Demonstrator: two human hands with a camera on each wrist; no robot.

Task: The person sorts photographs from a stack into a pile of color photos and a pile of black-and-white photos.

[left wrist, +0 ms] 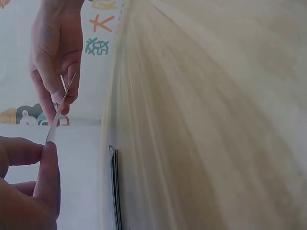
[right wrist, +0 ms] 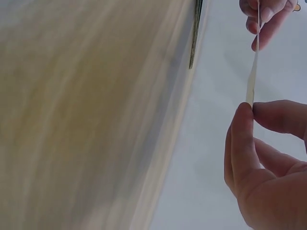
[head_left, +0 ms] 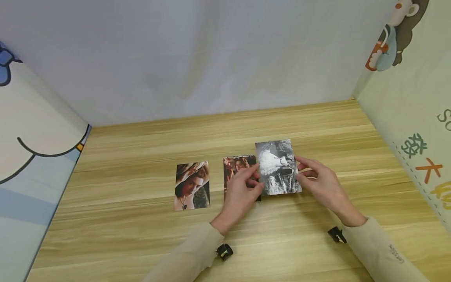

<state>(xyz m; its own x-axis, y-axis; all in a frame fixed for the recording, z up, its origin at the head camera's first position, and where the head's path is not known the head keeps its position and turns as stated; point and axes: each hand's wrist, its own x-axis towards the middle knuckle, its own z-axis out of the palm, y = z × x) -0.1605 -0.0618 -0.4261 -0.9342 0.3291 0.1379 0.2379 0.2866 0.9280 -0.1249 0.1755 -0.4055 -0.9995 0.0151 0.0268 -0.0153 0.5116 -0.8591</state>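
In the head view, a black-and-white photo (head_left: 276, 168) is held by both hands above a wood-grain table (head_left: 123, 231). At its 8 o'clock, the left hand (head_left: 241, 188) pinches the left edge between thumb and fingers; at its 4 o'clock, the right hand (head_left: 322, 186) pinches the right edge the same way. Just beside the held photo, toward 9 o'clock, lies a stack of photos (head_left: 230, 166) with a colour picture on top, partly covered from sight by the left hand. Farther out at 9 o'clock, a single colour photo (head_left: 192, 186) lies flat on the table, apart from the stack. A pale wall (head_left: 225, 58) rises at 12 o'clock, and light sleeves (head_left: 384, 250) reach in from 5 and 7 o'clock

In the left wrist view, the held photo shows nearly edge-on, raised clear of the table and grasped at both ends. The right hand is at 12 o'clock from the left one, and two pale edges fork near its fingertips; whether that is one sheet or two, I cannot tell. The stack's dark edges stand at 3 o'clock from the left hand

In the right wrist view, the right thumb and fingertips grip the photo's near edge, slightly bowed; the left hand grasps the far end at 12 o'clock, and the stack's edge shows at 11 o'clock
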